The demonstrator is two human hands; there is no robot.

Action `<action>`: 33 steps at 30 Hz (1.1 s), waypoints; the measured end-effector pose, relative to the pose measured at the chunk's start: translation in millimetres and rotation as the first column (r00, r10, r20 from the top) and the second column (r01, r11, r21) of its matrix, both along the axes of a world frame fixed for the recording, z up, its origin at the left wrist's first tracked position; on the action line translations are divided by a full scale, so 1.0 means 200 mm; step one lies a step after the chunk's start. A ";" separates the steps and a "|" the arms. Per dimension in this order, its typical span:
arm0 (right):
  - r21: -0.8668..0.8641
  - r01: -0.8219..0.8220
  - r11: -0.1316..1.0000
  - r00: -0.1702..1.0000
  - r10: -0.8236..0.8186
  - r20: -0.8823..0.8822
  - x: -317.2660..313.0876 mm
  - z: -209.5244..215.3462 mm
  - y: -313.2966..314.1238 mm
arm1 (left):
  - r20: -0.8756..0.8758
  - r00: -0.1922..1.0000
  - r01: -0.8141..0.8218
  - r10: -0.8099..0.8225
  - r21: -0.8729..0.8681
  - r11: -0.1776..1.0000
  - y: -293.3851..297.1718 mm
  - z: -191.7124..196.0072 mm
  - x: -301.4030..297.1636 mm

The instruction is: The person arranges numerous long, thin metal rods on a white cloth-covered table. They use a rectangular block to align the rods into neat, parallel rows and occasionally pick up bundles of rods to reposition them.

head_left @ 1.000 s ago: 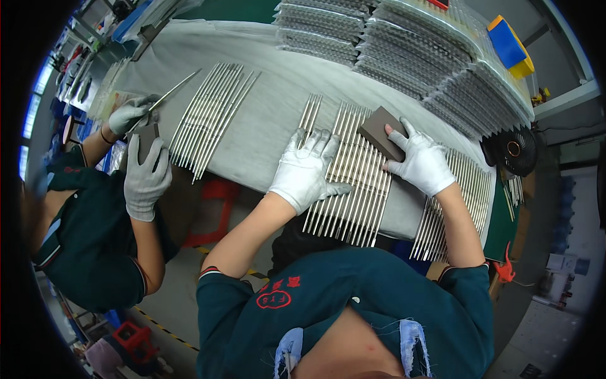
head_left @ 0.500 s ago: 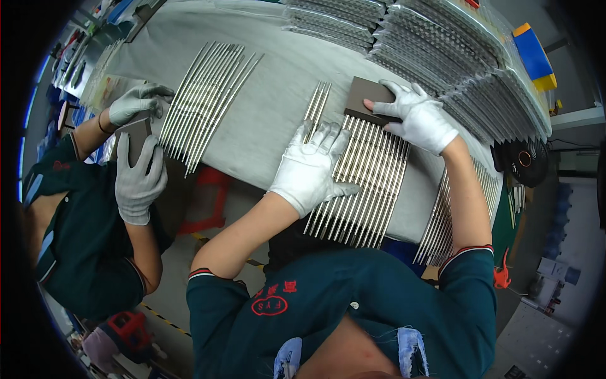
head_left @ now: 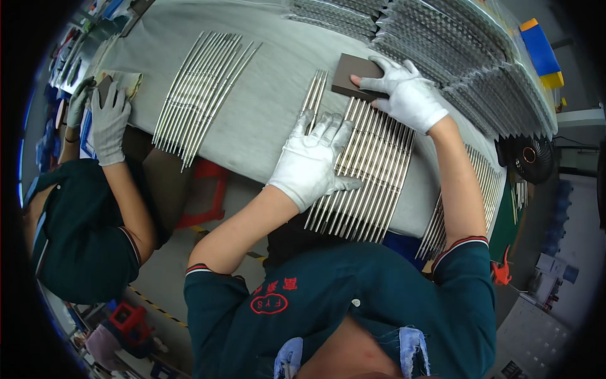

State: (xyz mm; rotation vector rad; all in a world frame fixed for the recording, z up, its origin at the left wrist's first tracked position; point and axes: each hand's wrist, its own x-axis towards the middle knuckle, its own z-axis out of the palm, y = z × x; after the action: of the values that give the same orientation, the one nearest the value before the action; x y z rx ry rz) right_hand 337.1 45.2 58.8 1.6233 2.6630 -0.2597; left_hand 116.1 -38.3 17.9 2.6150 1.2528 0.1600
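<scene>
A row of thin silvery metal rods (head_left: 372,177) lies side by side in front of me on the grey-covered table. My left hand (head_left: 309,158), in a white glove, rests flat across the row's left side with its fingers spread. Just beyond it, a few more rods (head_left: 315,91) stick out from under the fingers. At the far end of the row, my gloved right hand (head_left: 407,91) grips the right side of a dark brown rectangular block (head_left: 349,69), its bare thumb tip pressed on top. The block's underside is hidden.
Left of me, a co-worker's gloved hand (head_left: 110,123) is near another dark block. Another set of rods (head_left: 196,95) lies between us. More rods (head_left: 464,196) lie beneath my right forearm. Stacked clear plastic trays (head_left: 442,50) line the back right, beside a black fan (head_left: 525,156).
My right hand and the block have shifted slightly left and away from me. My left hand has stayed on the rods. The co-worker's hands have moved left, away from the other rods.
</scene>
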 end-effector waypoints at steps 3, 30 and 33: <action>-0.152 0.025 0.988 0.999 -0.019 0.037 0.04 0.06 0.02 | 0.007 1.000 0.002 -0.002 -0.019 1.000 0.00 0.00 0.00; -0.094 -0.009 0.996 0.999 0.012 0.030 0.16 0.05 -0.05 | 0.027 1.000 0.015 -0.016 0.051 0.999 -0.01 -0.03 0.00; -0.099 0.042 0.994 0.998 -0.047 -0.049 0.05 0.02 -0.04 | 0.016 1.000 0.016 -0.017 0.059 0.998 -0.01 -0.03 0.00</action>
State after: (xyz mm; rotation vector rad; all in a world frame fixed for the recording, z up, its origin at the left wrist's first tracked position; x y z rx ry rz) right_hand 347.7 37.7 62.1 1.6707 2.6068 -0.4321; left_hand 115.9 -40.1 10.9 2.6670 1.2384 0.2187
